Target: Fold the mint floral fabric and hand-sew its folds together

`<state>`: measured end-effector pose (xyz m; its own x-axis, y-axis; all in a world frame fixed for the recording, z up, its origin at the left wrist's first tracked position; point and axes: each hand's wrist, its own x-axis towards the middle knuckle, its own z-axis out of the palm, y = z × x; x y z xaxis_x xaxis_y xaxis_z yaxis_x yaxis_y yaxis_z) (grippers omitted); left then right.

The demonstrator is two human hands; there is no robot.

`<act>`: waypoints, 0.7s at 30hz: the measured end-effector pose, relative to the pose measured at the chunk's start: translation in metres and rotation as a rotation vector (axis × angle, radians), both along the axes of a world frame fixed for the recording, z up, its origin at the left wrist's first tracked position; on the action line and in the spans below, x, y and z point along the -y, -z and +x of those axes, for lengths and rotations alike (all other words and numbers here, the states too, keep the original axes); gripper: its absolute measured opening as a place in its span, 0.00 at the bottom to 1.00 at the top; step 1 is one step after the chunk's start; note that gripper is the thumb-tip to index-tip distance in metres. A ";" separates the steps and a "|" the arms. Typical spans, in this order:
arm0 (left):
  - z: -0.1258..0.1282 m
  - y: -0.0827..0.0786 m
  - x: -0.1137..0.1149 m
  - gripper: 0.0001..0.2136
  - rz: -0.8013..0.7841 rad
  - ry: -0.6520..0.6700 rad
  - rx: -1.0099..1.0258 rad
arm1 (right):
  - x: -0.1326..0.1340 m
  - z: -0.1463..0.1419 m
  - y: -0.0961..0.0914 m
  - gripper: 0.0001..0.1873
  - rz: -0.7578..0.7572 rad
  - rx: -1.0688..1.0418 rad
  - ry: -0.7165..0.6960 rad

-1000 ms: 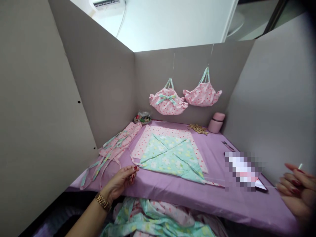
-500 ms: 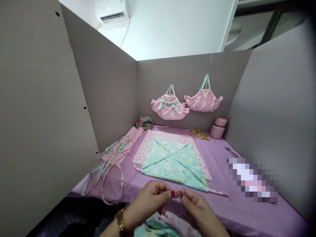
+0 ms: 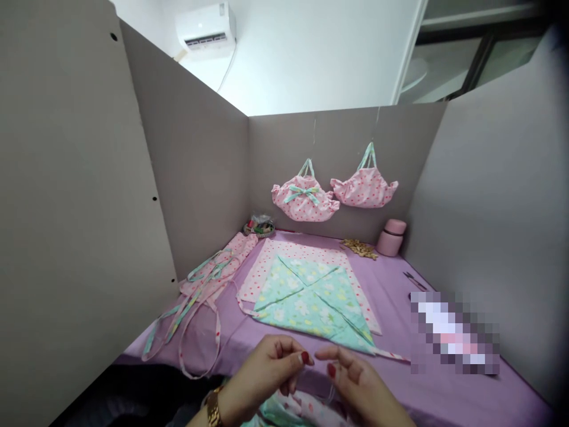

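My left hand (image 3: 278,365), with a gold watch on the wrist, is closed in a pinch of thumb and index finger. What it pinches is too small to make out. Just to its right, my right hand (image 3: 353,379) has thumb and index finger apart, the index pointing at the left fingertips. A thin pale thread (image 3: 331,392) hangs in a loop by the right hand. Below both hands, bunched pink dotted and mint floral cloth (image 3: 297,409) lies at my lap, partly cut off by the frame.
A mint floral fabric square (image 3: 306,308) lies on pink dotted cloth (image 3: 253,284) over the purple tablecloth (image 3: 391,296). Pink pieces with ties (image 3: 208,284) are at left. Behind stand a basket (image 3: 259,228), wooden clothespins (image 3: 359,248) and a pink flask (image 3: 391,237). Snips (image 3: 414,280) lie right.
My hands were touching at the fingertips and have moved apart slightly. The right thumb and index finger have separated. The view has tilted up a little.
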<state>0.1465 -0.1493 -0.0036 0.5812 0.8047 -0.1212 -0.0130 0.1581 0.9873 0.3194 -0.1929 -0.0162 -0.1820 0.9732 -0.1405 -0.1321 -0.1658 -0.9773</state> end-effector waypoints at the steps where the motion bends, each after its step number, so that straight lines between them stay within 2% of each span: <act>1: 0.000 0.000 0.000 0.18 0.007 0.003 -0.001 | 0.000 0.000 0.002 0.24 0.028 0.016 -0.054; 4: 0.000 0.003 0.001 0.19 0.017 0.013 -0.014 | 0.001 0.002 0.006 0.25 0.030 0.042 -0.103; 7: -0.001 0.007 0.001 0.20 0.019 0.017 -0.027 | 0.002 0.010 0.002 0.25 0.001 0.020 -0.006; 10: 0.001 0.006 -0.005 0.22 0.011 0.013 -0.056 | -0.006 0.026 -0.018 0.23 0.045 0.112 0.121; 13: 0.009 -0.006 -0.021 0.22 0.047 0.021 -0.090 | -0.029 0.054 -0.061 0.17 0.180 0.218 0.368; 16: 0.027 -0.026 -0.047 0.18 0.160 0.036 -0.080 | -0.065 0.092 -0.121 0.07 0.321 0.293 0.552; 18: 0.047 -0.041 -0.069 0.14 0.226 0.024 -0.047 | -0.091 0.119 -0.160 0.04 0.351 0.334 0.639; 21: 0.087 -0.059 -0.103 0.09 0.272 0.002 0.005 | -0.125 0.158 -0.209 0.07 0.415 0.414 0.841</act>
